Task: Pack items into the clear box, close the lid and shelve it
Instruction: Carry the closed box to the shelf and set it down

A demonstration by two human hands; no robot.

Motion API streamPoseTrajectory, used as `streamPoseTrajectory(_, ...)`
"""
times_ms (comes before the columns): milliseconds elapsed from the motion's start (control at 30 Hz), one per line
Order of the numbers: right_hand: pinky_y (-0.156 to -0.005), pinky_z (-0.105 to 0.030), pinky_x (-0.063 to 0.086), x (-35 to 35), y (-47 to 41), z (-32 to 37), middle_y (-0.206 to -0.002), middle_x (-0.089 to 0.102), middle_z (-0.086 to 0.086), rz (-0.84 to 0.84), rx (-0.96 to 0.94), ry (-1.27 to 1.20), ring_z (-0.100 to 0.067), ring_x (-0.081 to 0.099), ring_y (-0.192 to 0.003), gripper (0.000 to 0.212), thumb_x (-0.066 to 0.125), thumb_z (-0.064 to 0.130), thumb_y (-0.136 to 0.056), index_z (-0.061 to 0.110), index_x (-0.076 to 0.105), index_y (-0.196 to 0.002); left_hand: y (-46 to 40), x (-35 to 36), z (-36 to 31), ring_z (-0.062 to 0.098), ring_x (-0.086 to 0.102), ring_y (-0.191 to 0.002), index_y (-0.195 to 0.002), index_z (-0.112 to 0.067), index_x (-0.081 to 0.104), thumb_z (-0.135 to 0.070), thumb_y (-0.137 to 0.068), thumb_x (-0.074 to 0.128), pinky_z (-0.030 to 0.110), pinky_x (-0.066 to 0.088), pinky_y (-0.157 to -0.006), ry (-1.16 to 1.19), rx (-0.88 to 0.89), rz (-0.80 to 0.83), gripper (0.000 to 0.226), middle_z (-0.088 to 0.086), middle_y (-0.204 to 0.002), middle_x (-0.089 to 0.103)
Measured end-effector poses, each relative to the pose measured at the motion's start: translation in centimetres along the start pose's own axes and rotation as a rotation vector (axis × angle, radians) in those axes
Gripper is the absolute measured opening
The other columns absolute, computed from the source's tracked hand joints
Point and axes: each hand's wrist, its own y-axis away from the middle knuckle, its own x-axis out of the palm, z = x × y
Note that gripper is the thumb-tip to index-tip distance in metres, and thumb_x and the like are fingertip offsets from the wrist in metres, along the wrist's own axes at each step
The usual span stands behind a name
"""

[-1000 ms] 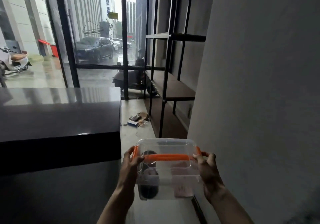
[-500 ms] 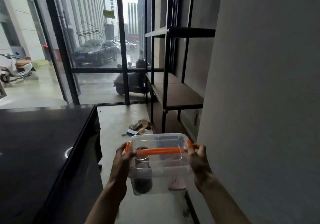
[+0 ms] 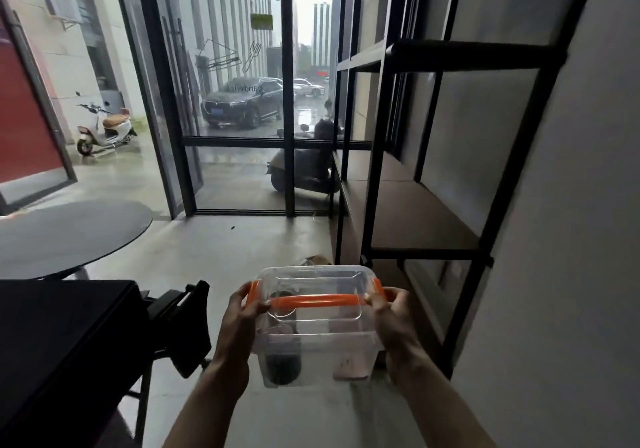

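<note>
I carry the clear box point(image 3: 317, 340) in front of me, above the floor, its lid on and the orange handle point(image 3: 317, 300) lying across the top. My left hand point(image 3: 242, 326) grips its left end by the orange latch, and my right hand point(image 3: 393, 323) grips the right end. Inside sit a dark round item point(image 3: 282, 366) at the left and a pinkish flat item point(image 3: 349, 368) at the right. The black metal shelf unit point(image 3: 433, 184) with brown boards stands just ahead on the right, its lower board point(image 3: 408, 219) bare.
A grey wall point(image 3: 571, 239) runs along the right. A black counter point(image 3: 59, 343) and a black chair point(image 3: 183, 326) stand at the left, with a round dark table point(image 3: 65, 233) beyond. Glass doors point(image 3: 242, 118) close off the far end. Some litter point(image 3: 317, 260) lies on the floor behind the box.
I have walked forward with the box; the shelf unit is now much closer on the right, and the counter has slid to the lower left. Both hands keep the same grip.
</note>
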Motion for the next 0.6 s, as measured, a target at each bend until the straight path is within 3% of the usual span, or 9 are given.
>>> streamPoseTrajectory(167,-0.085,-0.045,0.055,6.2,-13.0,1.8,-0.101,0.060,-0.005,0.045,-0.027,0.040,-0.020,0.061,-0.089,0.041,0.056,0.042,-0.100,0.012,0.043,-0.125,-13.9,0.9,-0.2,0.030,0.063,-0.113,-0.135,-0.032,0.049,-0.039,-0.069,0.067,0.054,0.054,-0.091,0.028,-0.003,-0.047,0.068,0.009,-0.130,0.063)
streamPoseTrajectory(267,-0.089,-0.048,0.057,10.7,-20.9,4.0,-0.114,0.063,-0.012,0.024,-0.040,0.055,-0.025,0.065,-0.099,0.046,0.059,0.055,-0.094,0.017,0.047,-0.115,-23.2,1.5,-1.6,0.030,0.063,-0.112,-0.139,-0.031,0.047,-0.038,-0.068,0.066,0.046,0.055,-0.082,0.042,-0.009,-0.057,0.074,0.010,-0.131,0.062)
streamPoseTrajectory(367,-0.088,-0.053,0.059,14.4,-29.1,5.6,-0.116,0.064,-0.010,-0.018,-0.074,0.097,-0.026,0.067,-0.101,0.053,0.058,0.076,-0.073,0.032,0.048,-0.101,-31.8,2.1,-3.4,0.031,0.062,-0.111,-0.144,-0.030,0.043,-0.040,-0.069,0.064,0.038,0.054,-0.073,0.012,0.013,-0.056,0.078,0.010,-0.132,0.060)
streamPoseTrajectory(467,-0.081,-0.052,0.061,17.2,-36.8,6.4,-0.107,0.067,0.000,-0.065,-0.074,0.170,-0.024,0.069,-0.095,0.058,0.053,0.092,-0.060,0.045,0.046,-0.094,-39.1,2.6,-4.5,0.029,0.062,-0.111,-0.137,-0.034,0.045,-0.038,-0.071,0.062,0.043,0.056,-0.080,0.007,0.013,-0.059,0.068,0.008,-0.130,0.060)
streamPoseTrajectory(533,-0.073,-0.043,0.060,19.4,-39.3,8.6,-0.104,0.066,0.000,-0.036,-0.068,0.136,-0.021,0.068,-0.090,0.051,0.054,0.084,-0.074,0.043,0.046,-0.102,-43.5,2.9,-5.0,0.029,0.062,-0.110,-0.133,-0.038,0.046,-0.039,-0.072,0.063,0.043,0.056,-0.080,-0.002,0.002,-0.058,0.063,0.007,-0.129,0.060)
streamPoseTrajectory(600,-0.062,-0.032,0.052,21.5,-43.0,9.7,-0.101,0.061,-0.004,0.010,-0.036,0.050,-0.015,0.063,-0.084,0.037,0.056,0.052,-0.098,0.023,0.043,-0.116,-48.1,3.3,-5.2,0.029,0.063,-0.110,-0.130,-0.040,0.046,-0.039,-0.073,0.064,0.042,0.056,-0.077,-0.001,-0.004,-0.063,0.060,0.007,-0.129,0.060)
